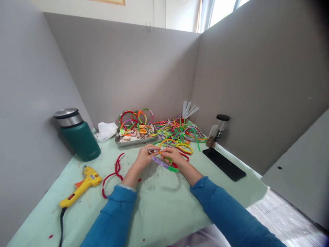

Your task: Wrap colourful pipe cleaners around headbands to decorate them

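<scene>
Between my two hands hangs a ring wound from pipe cleaners (161, 162), with lilac, green, red and orange stretches. My left hand (146, 156) pinches its upper left part. The fingers of my right hand (172, 155) are closed on the ring at the orange section, close to the left fingertips. An orange pipe cleaner (166, 141) sticks up from about where the fingertips meet. Red pipe cleaners (117, 168) lie loosely twisted on the table to the left of my left wrist. Part of the ring is hidden behind my fingers.
A metal tray (136, 141) of shells stands behind my hands, with finished-looking colored rings (128, 118) at its back. A heap of pipe cleaners (180, 132) lies beside it. Left are a yellow glue gun (81, 187) and green bottle (78, 137); right, a black phone-like slab (223, 164) and clear jar (218, 132).
</scene>
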{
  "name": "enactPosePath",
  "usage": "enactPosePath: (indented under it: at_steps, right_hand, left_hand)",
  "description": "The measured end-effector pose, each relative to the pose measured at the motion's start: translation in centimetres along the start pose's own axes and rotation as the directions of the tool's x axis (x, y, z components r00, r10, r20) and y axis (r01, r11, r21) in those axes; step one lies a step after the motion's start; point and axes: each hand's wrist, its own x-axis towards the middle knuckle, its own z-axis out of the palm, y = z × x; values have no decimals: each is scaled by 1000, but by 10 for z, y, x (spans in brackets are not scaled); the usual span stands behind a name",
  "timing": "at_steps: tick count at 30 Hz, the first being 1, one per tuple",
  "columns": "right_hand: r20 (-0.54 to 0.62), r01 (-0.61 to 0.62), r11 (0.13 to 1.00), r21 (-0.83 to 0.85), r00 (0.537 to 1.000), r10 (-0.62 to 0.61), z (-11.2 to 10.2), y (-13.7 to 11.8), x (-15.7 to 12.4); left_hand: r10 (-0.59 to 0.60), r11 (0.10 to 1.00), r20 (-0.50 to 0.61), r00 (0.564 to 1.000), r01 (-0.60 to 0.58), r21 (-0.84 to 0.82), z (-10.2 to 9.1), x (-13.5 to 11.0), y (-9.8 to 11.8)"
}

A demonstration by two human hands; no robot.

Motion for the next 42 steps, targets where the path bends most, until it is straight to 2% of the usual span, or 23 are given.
enactPosePath:
  at_steps: [4, 16, 25, 33, 42]
  right_hand:
    - [7, 5, 1000, -10, 1000, -5, 2, -2, -2]
    - [31, 43, 999, -20, 999, -42, 1, 1, -2]
    - [-7, 101, 994, -40, 995, -101, 0, 3, 0]
    - [-80, 128, 987, -99, 988, -136, 0, 8, 4]
    - [-53, 156, 973, -168, 985, -167, 2, 6, 0]
  left_hand:
    - [7, 1000, 28, 1000, -7, 16, 0, 1, -3]
    - [128, 990, 68, 989, -132, 57, 2, 3, -9]
    - [57, 997, 66, 996, -59, 39, 2, -3, -3]
    - [-60, 995, 24, 998, 59, 77, 4, -4, -3]
    - [-62, 996, 31, 998, 59, 69, 7, -6, -2]
